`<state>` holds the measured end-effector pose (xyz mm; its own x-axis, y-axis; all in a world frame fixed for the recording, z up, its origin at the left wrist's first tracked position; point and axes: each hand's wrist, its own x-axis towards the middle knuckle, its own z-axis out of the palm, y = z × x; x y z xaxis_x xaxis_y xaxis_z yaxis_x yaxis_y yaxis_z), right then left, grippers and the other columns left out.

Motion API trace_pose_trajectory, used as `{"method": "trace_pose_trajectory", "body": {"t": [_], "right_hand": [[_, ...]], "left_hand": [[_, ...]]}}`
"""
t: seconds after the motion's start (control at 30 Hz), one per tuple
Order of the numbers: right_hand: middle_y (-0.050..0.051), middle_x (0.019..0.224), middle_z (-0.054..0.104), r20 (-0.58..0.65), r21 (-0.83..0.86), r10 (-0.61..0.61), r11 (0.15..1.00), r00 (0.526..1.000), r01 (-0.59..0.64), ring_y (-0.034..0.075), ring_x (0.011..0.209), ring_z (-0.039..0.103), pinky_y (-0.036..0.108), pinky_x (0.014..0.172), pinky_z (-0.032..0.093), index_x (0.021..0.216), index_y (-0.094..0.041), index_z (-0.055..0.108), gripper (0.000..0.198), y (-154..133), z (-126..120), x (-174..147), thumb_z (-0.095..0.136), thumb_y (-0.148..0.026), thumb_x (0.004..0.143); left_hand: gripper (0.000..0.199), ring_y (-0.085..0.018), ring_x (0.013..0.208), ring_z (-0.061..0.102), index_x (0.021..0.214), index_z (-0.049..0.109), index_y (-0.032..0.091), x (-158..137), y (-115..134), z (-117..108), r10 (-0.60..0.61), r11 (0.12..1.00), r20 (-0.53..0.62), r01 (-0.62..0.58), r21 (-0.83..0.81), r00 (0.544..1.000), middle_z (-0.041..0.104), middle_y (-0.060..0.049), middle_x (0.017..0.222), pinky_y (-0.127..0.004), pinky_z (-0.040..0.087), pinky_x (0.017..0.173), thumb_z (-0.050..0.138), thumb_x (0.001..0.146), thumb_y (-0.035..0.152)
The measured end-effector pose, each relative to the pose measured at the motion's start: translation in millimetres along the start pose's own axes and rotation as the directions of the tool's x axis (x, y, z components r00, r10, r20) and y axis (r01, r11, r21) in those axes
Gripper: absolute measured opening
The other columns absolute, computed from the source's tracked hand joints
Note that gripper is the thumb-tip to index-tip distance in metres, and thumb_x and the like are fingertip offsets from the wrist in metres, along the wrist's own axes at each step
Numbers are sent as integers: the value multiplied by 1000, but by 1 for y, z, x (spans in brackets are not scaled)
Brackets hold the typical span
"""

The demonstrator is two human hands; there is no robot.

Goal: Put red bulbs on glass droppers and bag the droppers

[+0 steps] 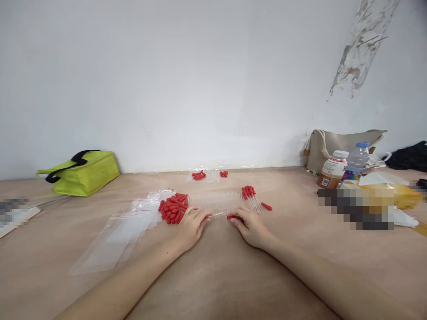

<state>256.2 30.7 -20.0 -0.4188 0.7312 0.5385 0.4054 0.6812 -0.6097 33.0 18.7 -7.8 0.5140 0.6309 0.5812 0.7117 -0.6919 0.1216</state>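
My left hand (191, 226) is closed on a thin clear dropper tube (219, 214), whose free end points right. Between the fingers of my right hand (250, 226) is a red rubber bulb (230, 218), partly hidden by them. A small gap separates tube and bulb. Just beyond both hands lies a row of clear tubes (215, 202). A heap of red rubber bulbs (172, 209) sits beside my left hand. Several tubes with red bulbs on their ends (248, 192) lie past my right hand, and one more red bulb (266, 206) lies to their right.
Clear plastic bags (115, 233) overlap on the left. Small bags with red pieces (199, 175) lie near the wall. A lime-green bag (88, 175) stands at the back left. A beige bag (343, 146), a drink bottle (333, 170) and a blue-capped bottle (359, 158) stand right.
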Motion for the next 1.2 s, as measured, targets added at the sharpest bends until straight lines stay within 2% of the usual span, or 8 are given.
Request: {"method": "trace_pose_trajectory", "body": {"t": [0.07, 0.27, 0.53, 0.73, 0.9, 1.2], "right_hand": [[5, 85, 58, 15, 6, -13, 1000, 1000, 13, 15, 80, 54, 28, 73, 43, 89, -19, 59, 16, -1, 0, -1, 43, -18, 83], [6, 87, 57, 42, 15, -54, 998, 998, 53, 15, 82, 53, 27, 75, 43, 97, -18, 59, 21, -1, -1, -3, 42, -18, 84], [5, 85, 60, 47, 19, -68, 998, 997, 68, 14, 79, 54, 26, 71, 42, 90, -18, 58, 17, -4, -2, -3, 42, -18, 84], [3, 78, 60, 58, 10, -32, 999, 998, 31, 12, 67, 53, 24, 61, 43, 88, -18, 60, 13, -5, -2, -4, 51, -23, 80], [4, 79, 62, 40, 16, -110, 994, 993, 109, 13, 73, 55, 25, 66, 43, 88, -19, 63, 16, -4, -3, -4, 48, -21, 82], [3, 76, 60, 69, -58, -153, 986, 986, 157, 12, 70, 54, 23, 63, 42, 80, -18, 60, 13, -4, -2, -8, 46, -20, 82]], "left_hand": [[18, -15, 78, 56, 99, 52, 20, -3, -3, 6, 27, 999, -5, -27, -18, 1000, 64, -2, 90, -37, 30, 89, 38, 89, 16], [17, -14, 79, 57, 98, 55, 21, -2, -3, 11, 23, 1000, 1, -23, -9, 1000, 65, -1, 90, -38, 27, 90, 40, 89, 17], [19, -15, 78, 56, 100, 55, 21, -3, -2, 12, 47, 998, 22, -48, 30, 999, 65, -2, 90, -36, 27, 87, 39, 89, 17], [23, -15, 81, 57, 102, 56, 21, -4, -3, 10, 92, 995, 21, -92, 26, 996, 65, -3, 95, -34, 30, 80, 38, 89, 15], [28, -16, 86, 58, 107, 55, 21, -5, -1, 6, 129, 992, 64, -128, -11, 990, 65, -4, 99, -33, 31, 77, 37, 88, 13], [28, -17, 85, 58, 107, 55, 20, -4, 2, 5, 147, 989, 98, -149, 17, 984, 65, -5, 98, -33, 31, 73, 38, 87, 12]]}}
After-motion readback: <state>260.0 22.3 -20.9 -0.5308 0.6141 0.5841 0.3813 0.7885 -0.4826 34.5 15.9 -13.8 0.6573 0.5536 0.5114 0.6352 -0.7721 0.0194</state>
